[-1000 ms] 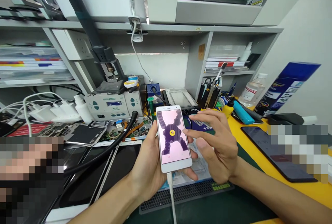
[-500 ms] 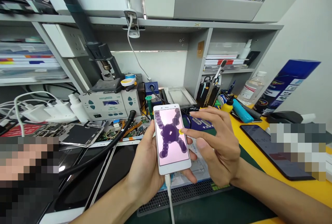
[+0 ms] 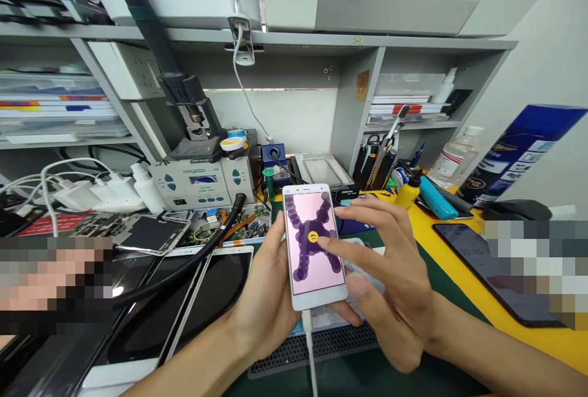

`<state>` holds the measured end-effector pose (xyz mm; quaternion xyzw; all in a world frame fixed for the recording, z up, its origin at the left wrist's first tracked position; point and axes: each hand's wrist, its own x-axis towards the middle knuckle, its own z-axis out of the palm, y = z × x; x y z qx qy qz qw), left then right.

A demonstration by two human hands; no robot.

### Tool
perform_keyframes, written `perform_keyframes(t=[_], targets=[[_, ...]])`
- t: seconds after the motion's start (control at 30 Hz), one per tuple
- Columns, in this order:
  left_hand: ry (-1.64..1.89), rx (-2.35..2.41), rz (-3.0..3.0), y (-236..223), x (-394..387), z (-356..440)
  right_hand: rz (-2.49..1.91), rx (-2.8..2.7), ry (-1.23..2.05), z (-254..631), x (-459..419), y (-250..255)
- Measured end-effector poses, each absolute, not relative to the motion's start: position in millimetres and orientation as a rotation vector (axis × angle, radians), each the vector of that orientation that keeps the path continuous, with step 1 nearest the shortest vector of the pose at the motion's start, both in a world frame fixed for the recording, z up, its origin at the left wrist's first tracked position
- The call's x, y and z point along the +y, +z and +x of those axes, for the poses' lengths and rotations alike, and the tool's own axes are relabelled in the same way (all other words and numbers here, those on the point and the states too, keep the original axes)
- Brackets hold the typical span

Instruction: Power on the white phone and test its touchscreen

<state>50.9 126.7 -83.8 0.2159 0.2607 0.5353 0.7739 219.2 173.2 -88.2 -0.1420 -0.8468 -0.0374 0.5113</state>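
Note:
A white smartphone (image 3: 315, 244) rests upright in my left hand (image 3: 261, 283), whose thumb lies along its left edge while the fingers wrap behind it. Its lit pink screen carries dark purple blobs in an X shape, with a round yellow icon near the middle. My right hand (image 3: 397, 280) hovers over the phone's right side, fingers spread. The index fingertip is at the screen beside the yellow icon and appears to touch it. A white charging cable (image 3: 310, 348) is plugged into the phone's bottom end and hangs down.
Behind the phone stands a grey control unit (image 3: 197, 182) with a black hose (image 3: 202, 265). Phone screens (image 3: 225, 274) lie at the left. A dark phone (image 3: 487, 274) lies on the yellow surface at the right, near a teal bottle (image 3: 434, 195) and a blue can (image 3: 519, 155).
My right index fingertip has moved left across the screen, from its right edge to near the centre, and the yellow icon has moved with it. The whole view has shifted slightly.

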Motion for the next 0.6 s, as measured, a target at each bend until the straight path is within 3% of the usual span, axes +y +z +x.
perform_keyframes(t=[0.6], targets=[[1.164,0.626,0.466,-82.7,124.0,53.0,-0.376,-2.224,-0.071,212.0,166.4,-91.4]])
